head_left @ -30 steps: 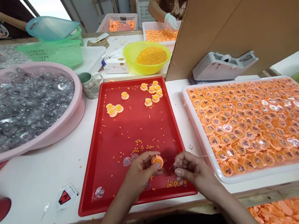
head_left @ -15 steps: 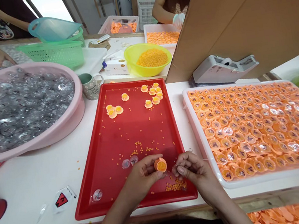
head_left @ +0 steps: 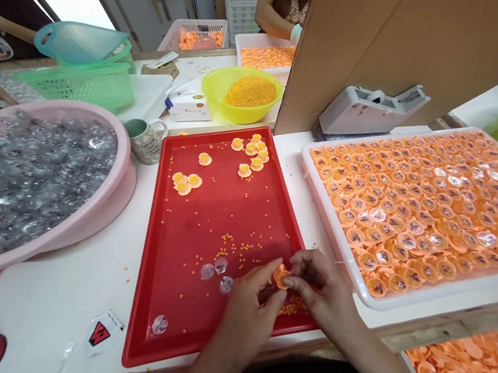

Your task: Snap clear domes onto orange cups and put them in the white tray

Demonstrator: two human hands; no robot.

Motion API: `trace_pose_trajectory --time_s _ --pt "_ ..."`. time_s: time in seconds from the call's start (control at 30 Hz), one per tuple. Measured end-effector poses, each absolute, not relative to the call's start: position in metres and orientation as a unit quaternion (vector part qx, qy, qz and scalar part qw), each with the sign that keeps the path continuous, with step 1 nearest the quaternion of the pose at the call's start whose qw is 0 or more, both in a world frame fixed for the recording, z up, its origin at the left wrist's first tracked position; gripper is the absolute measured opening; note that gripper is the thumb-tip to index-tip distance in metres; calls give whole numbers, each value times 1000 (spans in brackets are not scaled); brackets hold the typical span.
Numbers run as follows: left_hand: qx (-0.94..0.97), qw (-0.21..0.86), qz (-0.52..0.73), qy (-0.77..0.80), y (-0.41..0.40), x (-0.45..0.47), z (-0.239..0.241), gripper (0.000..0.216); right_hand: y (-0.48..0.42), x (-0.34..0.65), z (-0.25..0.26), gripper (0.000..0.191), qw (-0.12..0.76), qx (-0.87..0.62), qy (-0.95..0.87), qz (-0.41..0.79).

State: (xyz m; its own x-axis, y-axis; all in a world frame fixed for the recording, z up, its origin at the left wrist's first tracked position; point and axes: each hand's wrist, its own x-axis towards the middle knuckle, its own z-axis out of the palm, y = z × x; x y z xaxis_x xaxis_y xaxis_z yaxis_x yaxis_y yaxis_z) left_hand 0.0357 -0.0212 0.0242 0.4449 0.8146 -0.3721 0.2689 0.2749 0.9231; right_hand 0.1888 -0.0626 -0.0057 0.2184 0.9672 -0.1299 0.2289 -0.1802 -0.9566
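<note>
My left hand (head_left: 250,312) pinches a small orange toy cup (head_left: 283,277) low over the front right of the red tray (head_left: 228,205). From the right, my right hand (head_left: 325,288) meets it, thumb at the cup's rim and fingers curled behind. Whether a clear disc lies between them is too small to tell. Yellow beads (head_left: 293,307) are heaped under the hands, and more are scattered over the tray. Left of my left hand lie several clear round discs (head_left: 220,265). Orange cups on saucers (head_left: 183,185) stand in groups toward the tray's back.
On the left is a pink basin (head_left: 126,168) of clear plastic pieces. At right, a white tray (head_left: 366,301) holds rows of orange cups with printed lids. A yellow bowl (head_left: 211,101) of beads, a mug (head_left: 144,143) and a cardboard panel (head_left: 376,34) stand behind. Two people work beyond.
My right hand has closed in on the cup from its right and now touches it. My left hand and the cup have shifted slightly right, uncovering another clear disc.
</note>
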Motion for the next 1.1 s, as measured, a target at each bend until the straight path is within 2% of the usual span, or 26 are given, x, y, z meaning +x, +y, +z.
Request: trace_pose_trajectory --time_s 0.13,0.37,0.73,0.87,0.97,1.1 --pt "622 573 236 479 -22 38 23 35 -67 188 -2 2 436 -637 -524 360" --pt "631 513 341 472 -31 43 18 32 -70 186 3 7 475 -620 -539 314" --pt "528 581 408 467 -37 39 19 23 -73 178 17 12 522 -592 -540 294" --pt "505 605 407 461 -36 38 17 25 -73 177 13 7 515 -606 -507 333" --pt "477 631 405 458 -36 39 14 32 -73 179 10 20 482 -620 -520 335" --pt "560 569 376 470 -32 38 9 30 -73 181 3 18 425 -634 -582 281"
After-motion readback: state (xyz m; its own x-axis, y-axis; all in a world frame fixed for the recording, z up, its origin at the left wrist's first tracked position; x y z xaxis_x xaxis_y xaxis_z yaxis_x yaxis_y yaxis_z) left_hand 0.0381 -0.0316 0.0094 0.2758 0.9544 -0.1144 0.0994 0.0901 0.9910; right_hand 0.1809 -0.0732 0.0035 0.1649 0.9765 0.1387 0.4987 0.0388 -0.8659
